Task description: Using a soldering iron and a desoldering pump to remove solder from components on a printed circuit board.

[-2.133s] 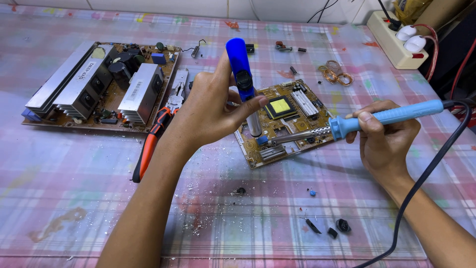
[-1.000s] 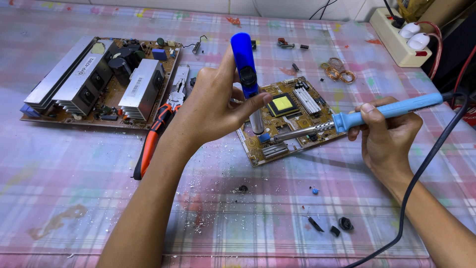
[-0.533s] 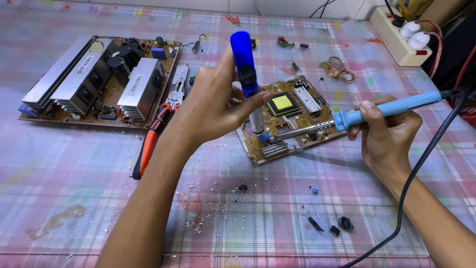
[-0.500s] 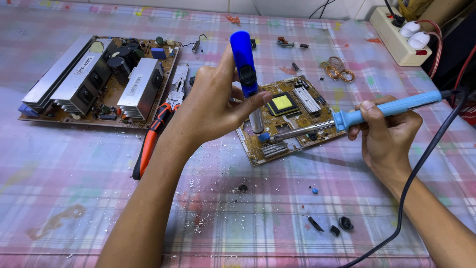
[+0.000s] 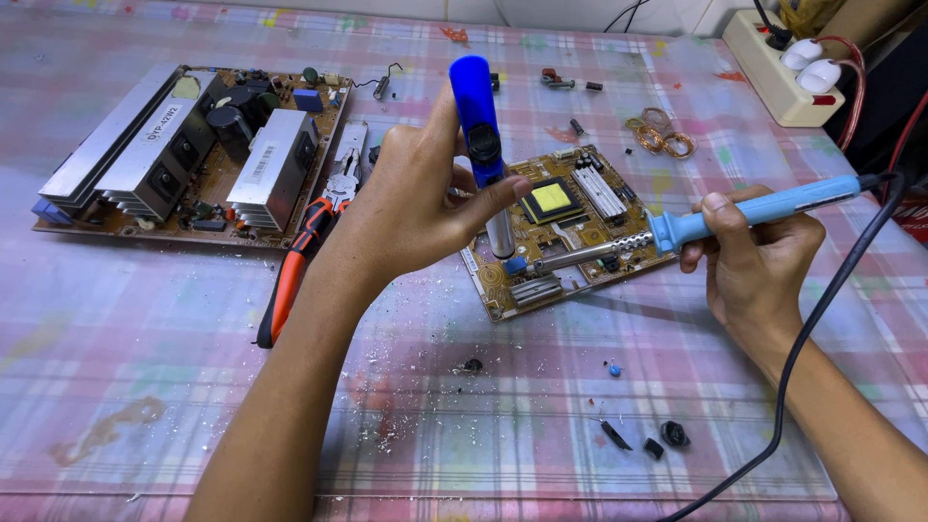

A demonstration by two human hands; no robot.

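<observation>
A glossy blue plastic desoldering pump with a dull metal lower barrel is seen at centre. The soldering iron to its right shows a smooth matt blue plastic handle and a perforated bright metal shaft. Brushed aluminium heat sinks are carried by the far-left circuit board. The table is covered by a smooth, faintly shiny checked plastic cloth.

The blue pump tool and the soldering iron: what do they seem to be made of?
The pump tool in the left hand looks like glossy blue plastic above, with a duller grey, perhaps metal, lower tube. The soldering iron in the right hand has a matte light-blue handle, probably plastic, and a shiny perforated metal shaft over the small circuit board.
</observation>
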